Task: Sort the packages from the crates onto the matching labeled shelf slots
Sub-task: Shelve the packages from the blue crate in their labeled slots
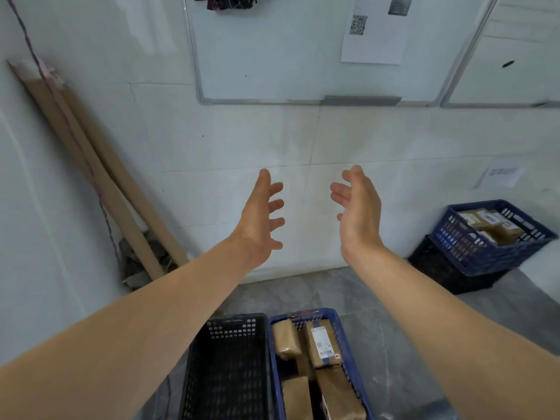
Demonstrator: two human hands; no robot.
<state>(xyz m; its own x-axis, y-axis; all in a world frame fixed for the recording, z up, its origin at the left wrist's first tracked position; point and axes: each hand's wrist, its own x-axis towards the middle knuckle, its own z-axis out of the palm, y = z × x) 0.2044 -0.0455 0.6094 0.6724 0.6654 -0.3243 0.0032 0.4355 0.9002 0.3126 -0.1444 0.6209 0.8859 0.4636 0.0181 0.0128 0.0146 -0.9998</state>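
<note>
Head view: left hand (260, 216) and right hand (357, 210) raised before the wall, palms facing, fingers spread wide, holding nothing; below, a black crate (225, 368) beside a blue crate (348, 353) of brown packages (322, 344) on the floor.

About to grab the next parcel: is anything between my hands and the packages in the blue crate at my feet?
Nothing visible. Left hand and right hand are open and empty, raised above the blue crate, whose brown packages lie uncovered.
</note>
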